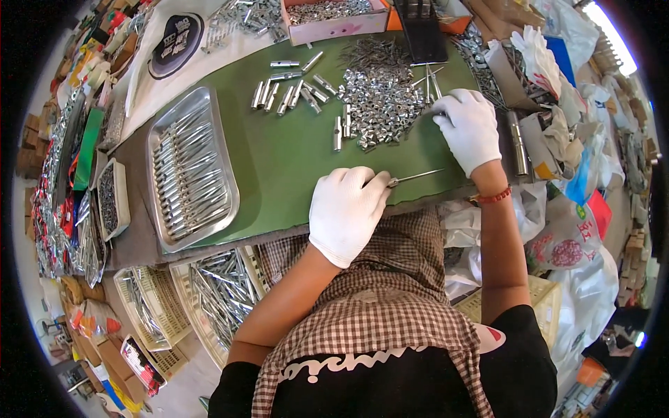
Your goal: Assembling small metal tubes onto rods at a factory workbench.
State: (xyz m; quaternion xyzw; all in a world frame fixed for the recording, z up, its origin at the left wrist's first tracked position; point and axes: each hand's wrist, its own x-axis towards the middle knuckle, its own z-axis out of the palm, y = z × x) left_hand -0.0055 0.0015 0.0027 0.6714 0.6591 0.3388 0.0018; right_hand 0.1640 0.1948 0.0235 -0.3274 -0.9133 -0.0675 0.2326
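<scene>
My left hand [348, 212], in a white glove, is closed near the table's front edge. Its thumb and fingers pinch one end of a thin metal rod [421, 175], which points right and tapers to a fine tip. My gloved right hand [472, 131] is at the right edge of a pile of small silver metal fittings [383, 104]. Its fingertips are pressed together, and what they hold, if anything, is too small to make out. Slim metal rods [433, 82] lie just beyond those fingertips.
A steel tray [232, 182] of metal rods stands left on the green mat [279, 174]. Several silver tubes [293, 94] lie behind my left hand. A pink box [338, 29] of small parts and a black holder [421, 38] stand at the back. Crates [185, 279] of rods sit below the table.
</scene>
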